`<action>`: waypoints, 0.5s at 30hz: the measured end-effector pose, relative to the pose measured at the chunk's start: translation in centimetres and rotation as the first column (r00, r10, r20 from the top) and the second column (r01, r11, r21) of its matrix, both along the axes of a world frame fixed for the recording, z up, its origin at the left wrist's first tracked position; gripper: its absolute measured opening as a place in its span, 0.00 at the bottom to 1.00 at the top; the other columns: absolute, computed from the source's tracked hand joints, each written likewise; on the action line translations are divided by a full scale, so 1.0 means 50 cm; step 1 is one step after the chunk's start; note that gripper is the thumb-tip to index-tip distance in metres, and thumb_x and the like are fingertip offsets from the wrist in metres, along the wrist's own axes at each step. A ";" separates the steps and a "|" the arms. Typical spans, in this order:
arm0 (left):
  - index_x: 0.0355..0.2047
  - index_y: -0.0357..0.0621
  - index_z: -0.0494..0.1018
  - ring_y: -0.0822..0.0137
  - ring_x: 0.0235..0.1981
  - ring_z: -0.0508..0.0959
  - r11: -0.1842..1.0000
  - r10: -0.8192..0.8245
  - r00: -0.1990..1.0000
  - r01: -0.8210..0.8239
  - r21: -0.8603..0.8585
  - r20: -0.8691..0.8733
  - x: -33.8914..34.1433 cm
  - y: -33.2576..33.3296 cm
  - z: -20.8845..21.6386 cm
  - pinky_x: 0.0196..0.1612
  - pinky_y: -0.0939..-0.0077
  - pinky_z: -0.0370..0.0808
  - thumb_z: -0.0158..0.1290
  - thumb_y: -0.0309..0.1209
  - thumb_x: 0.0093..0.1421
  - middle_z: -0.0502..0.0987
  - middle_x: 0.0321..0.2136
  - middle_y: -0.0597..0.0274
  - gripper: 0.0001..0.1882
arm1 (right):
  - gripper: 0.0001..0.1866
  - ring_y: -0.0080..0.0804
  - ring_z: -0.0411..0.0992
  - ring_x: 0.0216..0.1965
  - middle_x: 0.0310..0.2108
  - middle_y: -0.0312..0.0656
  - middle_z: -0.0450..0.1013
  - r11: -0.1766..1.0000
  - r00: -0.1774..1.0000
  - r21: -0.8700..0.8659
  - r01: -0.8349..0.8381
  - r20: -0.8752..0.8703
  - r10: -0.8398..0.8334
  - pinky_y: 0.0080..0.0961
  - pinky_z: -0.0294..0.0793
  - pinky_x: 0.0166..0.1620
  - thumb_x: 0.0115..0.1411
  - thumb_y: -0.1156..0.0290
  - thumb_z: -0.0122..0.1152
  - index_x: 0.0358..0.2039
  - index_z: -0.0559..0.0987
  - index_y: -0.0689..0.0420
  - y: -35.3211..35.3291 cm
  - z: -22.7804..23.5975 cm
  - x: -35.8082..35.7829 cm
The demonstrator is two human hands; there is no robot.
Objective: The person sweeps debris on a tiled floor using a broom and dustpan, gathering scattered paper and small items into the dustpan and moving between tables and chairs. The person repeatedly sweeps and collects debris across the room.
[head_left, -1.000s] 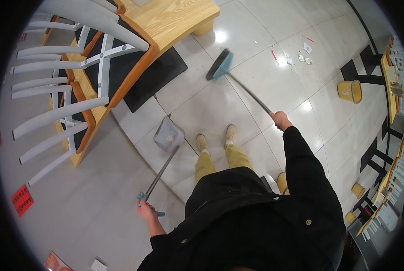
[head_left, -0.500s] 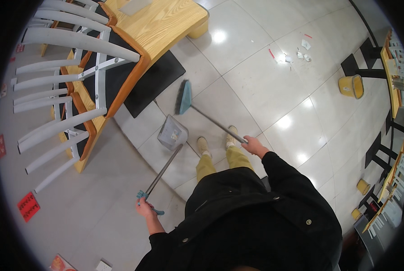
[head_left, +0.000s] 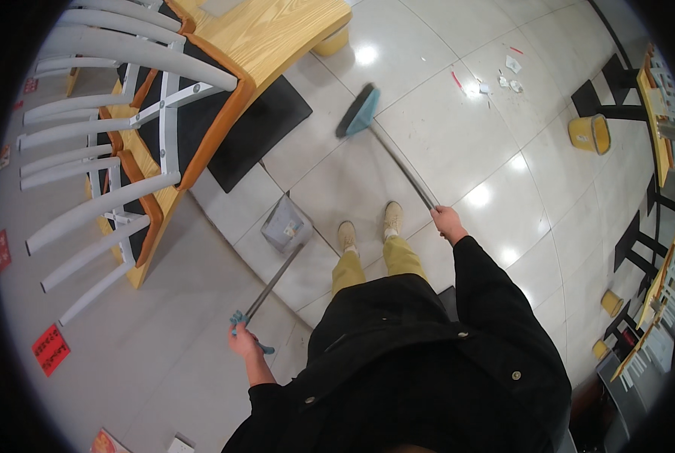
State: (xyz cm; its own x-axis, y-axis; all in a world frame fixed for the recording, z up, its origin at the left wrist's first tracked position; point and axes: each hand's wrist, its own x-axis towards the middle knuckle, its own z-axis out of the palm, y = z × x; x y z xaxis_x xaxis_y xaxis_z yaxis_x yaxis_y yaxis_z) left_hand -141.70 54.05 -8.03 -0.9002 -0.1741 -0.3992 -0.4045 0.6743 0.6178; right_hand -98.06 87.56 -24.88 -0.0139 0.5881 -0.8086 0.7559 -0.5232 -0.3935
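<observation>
My right hand (head_left: pixel 448 224) is wrapped round the grey handle of a broom (head_left: pixel 361 113). The broom's blue head with dark bristles points away to the far left of the hand, over the tiled floor. In my left hand (head_left: pixel 244 343) is the blue grip at the end of a long-handled dustpan (head_left: pixel 284 223). Its grey pan is left of my shoes, and whether it touches the floor I cannot tell. Farther off, beyond the broom head to the right, lie scraps of litter (head_left: pixel 512 83): crumpled white pieces and thin red strips.
At the left, chairs (head_left: pixel 167 124) rest upside down on a wooden table (head_left: pixel 277 26), above a black base plate (head_left: pixel 266 128). A yellow bin (head_left: pixel 589 134) stands at the right near tables with black legs (head_left: pixel 622 112). Another yellow bin (head_left: pixel 333 41) is partly behind the left table.
The broom head has swung away from the dustpan, farther out and to the right. My right hand moved slightly right and nearer-to-far upward; the left hand and dustpan stayed almost in place.
</observation>
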 end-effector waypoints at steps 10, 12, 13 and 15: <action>0.43 0.36 0.65 0.75 0.07 0.59 0.997 -0.016 0.999 0.013 0.073 0.049 -0.099 -0.048 -0.016 0.09 0.80 0.56 0.51 0.27 0.47 0.61 0.10 0.67 0.22 | 0.15 0.39 0.68 0.11 0.14 0.50 0.68 0.988 0.986 -0.034 0.151 -0.072 -0.153 0.33 0.68 0.16 0.56 0.62 0.46 0.28 0.71 0.63 -0.247 0.043 -0.124; 0.43 0.36 0.65 0.75 0.07 0.60 0.996 -0.016 0.998 0.010 0.092 0.055 -0.119 -0.054 -0.029 0.09 0.80 0.56 0.52 0.27 0.47 0.61 0.10 0.67 0.21 | 0.16 0.41 0.69 0.14 0.18 0.51 0.70 0.991 0.990 -0.040 0.131 -0.055 -0.133 0.33 0.69 0.18 0.56 0.62 0.44 0.29 0.71 0.64 -0.265 0.015 -0.182; 0.43 0.36 0.65 0.75 0.07 0.60 0.996 -0.018 0.999 0.013 0.093 0.050 -0.128 -0.057 -0.034 0.09 0.80 0.56 0.52 0.27 0.47 0.61 0.11 0.67 0.21 | 0.16 0.42 0.70 0.15 0.19 0.52 0.70 0.990 0.990 -0.044 0.134 -0.037 -0.135 0.34 0.70 0.19 0.56 0.62 0.44 0.29 0.71 0.64 -0.266 -0.007 -0.217; 0.43 0.36 0.65 0.75 0.07 0.60 0.995 -0.027 0.998 0.021 0.100 0.054 -0.147 -0.065 -0.044 0.09 0.80 0.56 0.52 0.27 0.47 0.62 0.11 0.67 0.21 | 0.17 0.44 0.71 0.17 0.21 0.53 0.71 0.990 0.990 -0.021 0.138 -0.013 -0.138 0.35 0.71 0.20 0.56 0.62 0.43 0.30 0.72 0.64 -0.272 -0.052 -0.280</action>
State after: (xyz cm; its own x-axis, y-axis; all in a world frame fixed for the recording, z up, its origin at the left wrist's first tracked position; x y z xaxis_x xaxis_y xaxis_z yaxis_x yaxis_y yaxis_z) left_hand -149.06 50.79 -10.25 -0.8798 -0.1096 -0.4626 -0.4240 0.6208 0.6594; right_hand -112.05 73.98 -27.48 0.0549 0.5693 -0.8203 0.6702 -0.6300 -0.3924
